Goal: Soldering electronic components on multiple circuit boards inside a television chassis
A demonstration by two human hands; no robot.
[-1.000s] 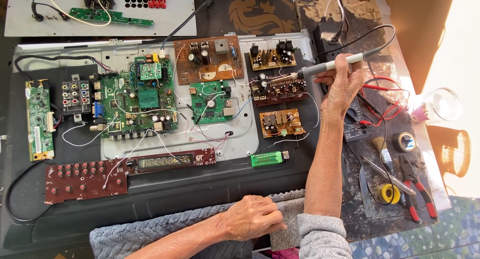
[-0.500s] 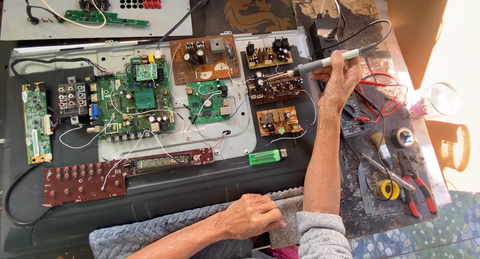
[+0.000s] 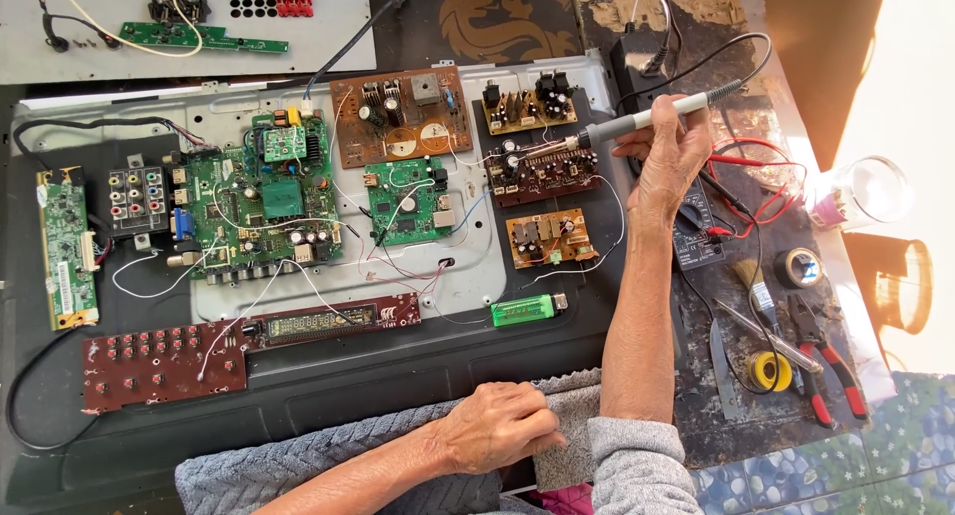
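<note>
While gripped, soldering iron point(image 3: 647, 120) over brown board point(image 3: 542, 169).

Matt grey plastic soldering iron point(image 3: 652, 119), glossy green plastic lighter point(image 3: 524, 310), dull metal chassis plate point(image 3: 477, 276), ribbed grey cloth point(image 3: 328, 455)

Just one cam, head-mounted, looked nearly straight down at workbench point(image 3: 418, 376) from fairly close. Wearer's arms came in from 6 o'clock, far bench edge sat at 12. No second view, so zero overlap.
</note>
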